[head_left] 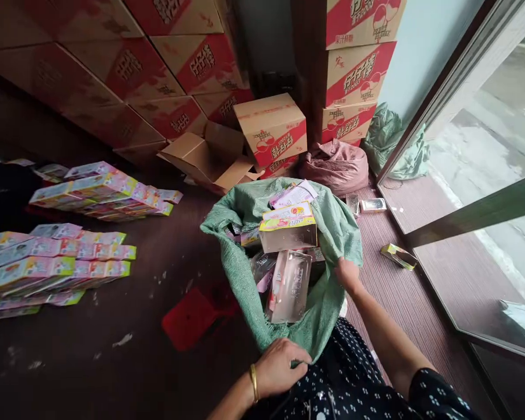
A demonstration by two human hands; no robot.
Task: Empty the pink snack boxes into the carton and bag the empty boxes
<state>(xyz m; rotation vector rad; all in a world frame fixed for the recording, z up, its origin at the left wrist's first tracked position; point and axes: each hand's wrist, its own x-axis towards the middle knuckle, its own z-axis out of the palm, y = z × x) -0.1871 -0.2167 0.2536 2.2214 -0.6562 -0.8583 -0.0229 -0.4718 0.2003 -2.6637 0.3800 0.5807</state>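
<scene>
A green woven sack (pixel 240 280) stands in front of me with its mouth spread wide. My left hand (pixel 284 364) grips the near rim, fingers closed round the fabric. At the right side of the rim, my right hand (pixel 347 274) is closed on the sack too. Inside lie a clear plastic tray (pixel 291 286), a printed yellow and pink carton (pixel 289 224) with a clear plastic part below it, and a pale purple carton (pixel 293 195) behind. More packaging underneath is partly hidden.
Stacked printed cartons (pixel 100 186) lie at the left. A red dustpan-like object (pixel 190 318) rests on the floor. Beyond the sack are an open cardboard box (pixel 210 154) and a pinkish sack (pixel 336 166). A small box (pixel 398 256) lies near the door frame (pixel 433 224).
</scene>
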